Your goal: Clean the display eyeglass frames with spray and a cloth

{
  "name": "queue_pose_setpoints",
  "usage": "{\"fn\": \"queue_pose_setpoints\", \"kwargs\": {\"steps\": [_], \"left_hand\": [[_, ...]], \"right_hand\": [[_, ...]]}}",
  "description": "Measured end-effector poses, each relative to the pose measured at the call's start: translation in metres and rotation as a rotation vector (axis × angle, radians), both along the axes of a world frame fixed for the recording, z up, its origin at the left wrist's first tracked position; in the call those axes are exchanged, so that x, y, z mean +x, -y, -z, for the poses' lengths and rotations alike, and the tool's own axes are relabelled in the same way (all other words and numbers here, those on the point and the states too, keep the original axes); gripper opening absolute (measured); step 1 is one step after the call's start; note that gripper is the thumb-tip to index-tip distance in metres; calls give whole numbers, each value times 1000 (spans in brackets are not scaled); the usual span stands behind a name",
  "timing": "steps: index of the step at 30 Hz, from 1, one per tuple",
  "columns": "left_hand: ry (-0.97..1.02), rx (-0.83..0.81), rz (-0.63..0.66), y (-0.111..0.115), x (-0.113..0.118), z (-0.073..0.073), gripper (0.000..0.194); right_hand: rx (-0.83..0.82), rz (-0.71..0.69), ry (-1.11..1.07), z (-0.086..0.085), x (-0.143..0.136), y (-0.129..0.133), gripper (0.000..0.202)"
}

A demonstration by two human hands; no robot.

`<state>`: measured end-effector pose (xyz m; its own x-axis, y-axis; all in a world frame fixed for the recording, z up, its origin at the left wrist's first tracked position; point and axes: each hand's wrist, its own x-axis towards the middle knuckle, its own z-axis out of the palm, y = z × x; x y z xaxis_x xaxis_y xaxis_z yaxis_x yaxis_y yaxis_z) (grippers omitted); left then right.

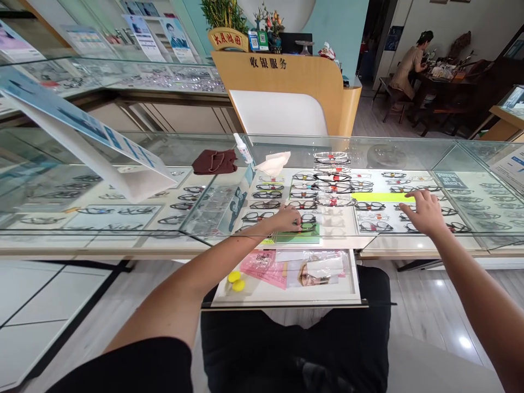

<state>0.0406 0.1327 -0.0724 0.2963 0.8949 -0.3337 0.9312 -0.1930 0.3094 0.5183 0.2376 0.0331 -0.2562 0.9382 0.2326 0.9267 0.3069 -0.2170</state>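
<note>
My left hand (pixel 288 218) is over the glass counter with its fingers curled together. Below its fingertips are dark-framed eyeglasses (pixel 308 218) and a green sheet (pixel 301 236); whatever the fingers hold, if anything, is hidden. To its right, several eyeglasses (pixel 333 187) with red tags stand in a column. My right hand (pixel 426 212) reaches over the counter farther right, palm down, fingers spread. Its fingertips are at the right end of a yellow-green strip (pixel 380 197); I cannot tell whether they touch it. Black-framed eyeglasses (pixel 370 206) lie below the strip.
An open drawer (pixel 286 299) above my lap holds pink packets (pixel 266 267) and yellow discs (pixel 236 283). On the counter are a white bottle (pixel 243 147), a cloth (pixel 273 164), a maroon pouch (pixel 215 162) and a folded sign (pixel 94 136). A person (pixel 411 65) sits at a far desk.
</note>
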Motion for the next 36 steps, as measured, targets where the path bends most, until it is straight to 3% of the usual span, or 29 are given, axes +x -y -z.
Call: {"fn": "queue_pose_setpoints", "kwargs": {"steps": [16,21,25,31,33,36], "left_hand": [[0,66,-77,-4,11,1,19],[-1,151,-134,2,14,-9,20],[19,167,-148,26,24,-25,18],[148,-13,-16,109,57,-56,12],[249,-115,35,135,68,-76,14],[426,-231,94,160,78,-124,21]], "right_hand": [[-36,14,-11,-5,-4,2,53],[-10,-4,-40,-3,-2,1,50],[-15,-9,-31,-3,-2,0,50],[-51,6,-12,-9,-5,4,52],[-55,11,-16,-12,-7,7,49],[-81,22,-8,-19,-10,11,46]]}}
